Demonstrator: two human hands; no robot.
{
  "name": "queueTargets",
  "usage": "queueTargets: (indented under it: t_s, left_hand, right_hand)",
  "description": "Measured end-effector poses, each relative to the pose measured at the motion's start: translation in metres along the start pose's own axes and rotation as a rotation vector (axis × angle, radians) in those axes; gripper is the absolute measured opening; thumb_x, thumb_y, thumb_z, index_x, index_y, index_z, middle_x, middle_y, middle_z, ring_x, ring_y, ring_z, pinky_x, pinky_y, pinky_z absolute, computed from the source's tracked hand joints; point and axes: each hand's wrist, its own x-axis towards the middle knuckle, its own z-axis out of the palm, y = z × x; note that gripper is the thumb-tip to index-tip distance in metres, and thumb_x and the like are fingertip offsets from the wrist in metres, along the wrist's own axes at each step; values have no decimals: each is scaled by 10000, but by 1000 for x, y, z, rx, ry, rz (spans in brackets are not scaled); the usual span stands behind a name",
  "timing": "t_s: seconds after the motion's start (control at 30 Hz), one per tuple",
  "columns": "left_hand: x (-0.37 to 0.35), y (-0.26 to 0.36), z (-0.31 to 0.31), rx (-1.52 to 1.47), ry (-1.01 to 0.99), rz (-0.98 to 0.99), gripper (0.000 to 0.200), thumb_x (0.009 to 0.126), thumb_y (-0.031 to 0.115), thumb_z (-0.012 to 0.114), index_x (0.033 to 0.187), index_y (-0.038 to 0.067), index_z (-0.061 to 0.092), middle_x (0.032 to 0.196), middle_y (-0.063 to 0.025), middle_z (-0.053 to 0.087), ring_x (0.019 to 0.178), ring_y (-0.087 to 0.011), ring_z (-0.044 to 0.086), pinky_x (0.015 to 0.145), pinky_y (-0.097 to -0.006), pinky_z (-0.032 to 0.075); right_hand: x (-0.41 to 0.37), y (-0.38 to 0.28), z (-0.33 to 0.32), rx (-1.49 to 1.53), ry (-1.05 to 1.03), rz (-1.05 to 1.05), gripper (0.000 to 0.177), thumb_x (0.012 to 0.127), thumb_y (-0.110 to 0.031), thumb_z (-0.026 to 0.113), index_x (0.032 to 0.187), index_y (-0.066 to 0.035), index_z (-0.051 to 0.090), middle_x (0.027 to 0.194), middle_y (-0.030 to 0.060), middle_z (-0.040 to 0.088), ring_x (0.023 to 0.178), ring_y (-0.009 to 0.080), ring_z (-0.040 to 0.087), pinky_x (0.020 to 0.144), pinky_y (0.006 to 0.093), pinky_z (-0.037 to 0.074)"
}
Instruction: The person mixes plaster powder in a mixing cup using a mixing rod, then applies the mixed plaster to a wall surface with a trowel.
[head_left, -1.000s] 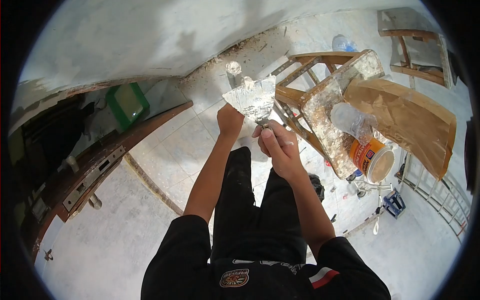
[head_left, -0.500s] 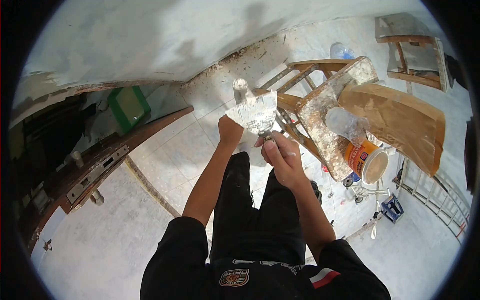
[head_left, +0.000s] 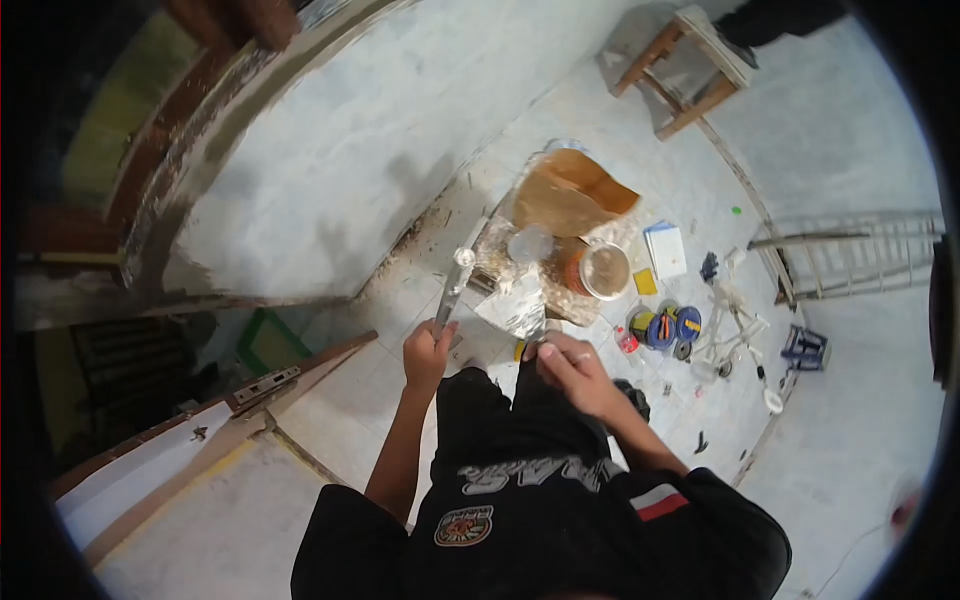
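My left hand (head_left: 428, 358) is closed around a narrow grey tool (head_left: 449, 300) that points up, its rounded end coated in white; its exact kind does not show. My right hand (head_left: 580, 372) grips the handle of a broad putty knife (head_left: 515, 306), whose blade is smeared with white putty. The blade lies just right of the grey tool, and the two look apart. Beyond the hands stands a spattered wooden stool (head_left: 492, 248) bearing a brown paper bag (head_left: 575, 192), a clear plastic container (head_left: 530, 244) and an orange-labelled bucket (head_left: 604, 271).
A partly coated wall (head_left: 300, 170) rises ahead and left. At left are a wooden door edge (head_left: 325, 362) and a green-framed object (head_left: 272, 342). Rightward lie blue round containers (head_left: 660, 328), a ladder (head_left: 860, 258) and a small blue stool (head_left: 805, 348). Someone's dark-clad leg (head_left: 785, 20) is near another stool (head_left: 685, 70).
The view has swung, bringing more wall and floor into sight. My left hand has come out from behind the blade, so its tool shows fully. The putty knife stays in my right hand.
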Motion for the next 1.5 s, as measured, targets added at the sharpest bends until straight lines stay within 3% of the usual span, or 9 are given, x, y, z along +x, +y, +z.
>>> queueTargets:
  t_s: [0.2, 0.43, 0.87, 1.07, 1.1, 1.23, 1.3, 1.4, 1.5]
  left_hand:
    - [-34, 64, -17, -118, -201, 19, 366, 996, 289, 688, 815, -15, 595, 676, -198, 583, 613, -396, 579, 589, -441, 446]
    - [-67, 74, -9, -73, -314, 13, 315, 1019, 274, 631, 911, -13, 558, 654, -200, 538, 588, -409, 550, 585, -447, 446]
    - [-75, 184, -17, 368, -389, -69, 447, 1075, 383, 519, 836, 5, 536, 653, -234, 524, 606, -450, 547, 577, -506, 400]
    - [-59, 240, -2, 593, -453, -124, 460, 1063, 424, 523, 890, 18, 652, 768, -240, 645, 745, -448, 634, 649, -528, 456]
    - [-55, 259, 1, 662, -460, -144, 467, 1064, 429, 518, 893, 15, 652, 783, -246, 653, 765, -451, 642, 663, -534, 464]
    - [-44, 292, 10, 783, -456, -227, 489, 1070, 442, 495, 895, 14, 656, 814, -263, 670, 796, -470, 655, 691, -552, 482]
    - [-40, 308, 13, 801, -449, -229, 493, 1070, 446, 493, 892, 17, 657, 817, -265, 676, 790, -476, 657, 683, -553, 483]
    - [-37, 328, 19, 804, -419, -232, 489, 1068, 453, 499, 895, 26, 661, 809, -263, 684, 780, -490, 661, 672, -555, 495]
    - [-30, 324, 22, 868, -420, -182, 482, 1063, 459, 510, 891, 37, 666, 789, -257, 685, 781, -490, 671, 666, -551, 514]
  right_hand:
    - [-69, -6, -55, -73, 255, -16, 340, 1109, -322, 528, 1028, -21, 663, 684, -43, 508, 638, 58, 442, 572, 265, 376]
    - [-99, 55, -116, -174, 515, 46, 369, 1085, -360, 554, 1055, -5, 653, 657, 22, 538, 632, 95, 480, 583, 308, 405]
    - [-93, 85, -198, -182, 436, 44, 387, 1039, -364, 620, 1172, -1, 639, 620, 107, 504, 595, 177, 514, 601, 374, 437]
    - [-45, 83, -214, -309, 432, -342, 404, 959, -312, 723, 1158, 20, 606, 947, 194, 610, 879, 339, 605, 830, 413, 495]
    - [-41, 73, -215, -217, 423, -376, 383, 937, -278, 762, 1164, -7, 615, 932, 110, 577, 856, 192, 554, 789, 348, 474]
    - [-28, 76, -231, -230, 355, -337, 391, 942, -267, 757, 1198, -5, 618, 958, 111, 596, 877, 194, 574, 809, 349, 479]
    - [-27, 80, -240, -249, 412, -415, 401, 984, -341, 693, 1068, 32, 573, 884, 176, 586, 828, 292, 581, 778, 424, 478]
    - [-41, 73, -255, -164, 327, -168, 406, 1034, -372, 623, 1068, 30, 573, 811, 183, 580, 770, 262, 564, 739, 413, 469]
    - [-40, 99, -260, -65, 349, -209, 405, 1064, -384, 576, 1089, 20, 583, 765, 195, 574, 719, 259, 539, 718, 409, 466]
